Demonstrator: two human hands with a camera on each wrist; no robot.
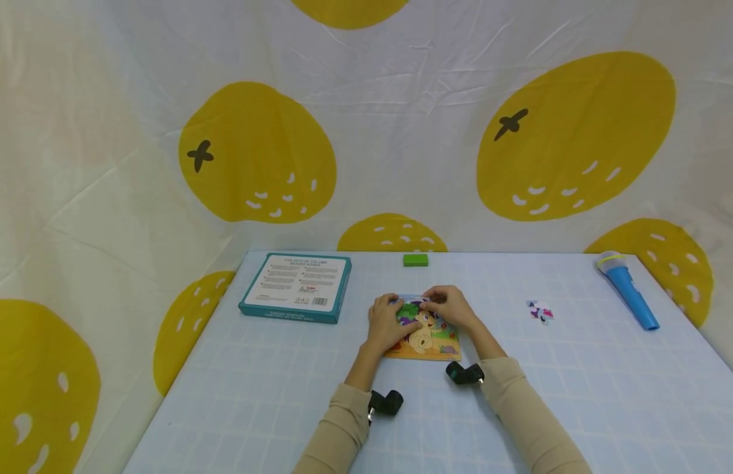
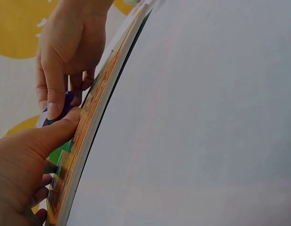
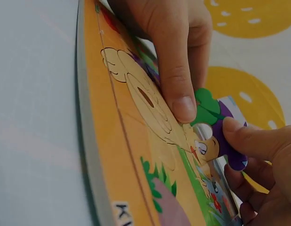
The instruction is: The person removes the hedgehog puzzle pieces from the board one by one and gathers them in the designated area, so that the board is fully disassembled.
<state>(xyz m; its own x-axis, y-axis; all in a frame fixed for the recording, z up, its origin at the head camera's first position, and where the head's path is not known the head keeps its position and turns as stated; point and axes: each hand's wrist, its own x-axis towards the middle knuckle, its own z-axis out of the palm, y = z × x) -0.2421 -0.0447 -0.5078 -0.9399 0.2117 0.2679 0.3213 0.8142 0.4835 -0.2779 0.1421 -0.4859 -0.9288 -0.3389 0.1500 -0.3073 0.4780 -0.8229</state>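
A jigsaw puzzle (image 1: 422, 350) with a cartoon animal picture and an orange lower border lies flat on the table. My left hand (image 1: 384, 324) rests on its left side, the thumb extended onto the picture and the other fingers near the upper left edge. From the far right, my right hand (image 1: 452, 306) reaches over the puzzle's top. Seen from the right wrist, its thumb and fingers pinch a purple and green puzzle piece (image 3: 231, 149) at the picture's upper part. My left thumb presses close beside that piece. The fingertips under the right hand are partly hidden.
A teal-edged flat box (image 1: 295, 283) lies at the back left. Near the back edge sits a small green block (image 1: 415, 260). Several loose puzzle pieces (image 1: 541, 311) lie to the right, with a blue toy microphone (image 1: 630, 293) farther right. A fruit-patterned curtain (image 1: 402, 164) hangs behind the table.
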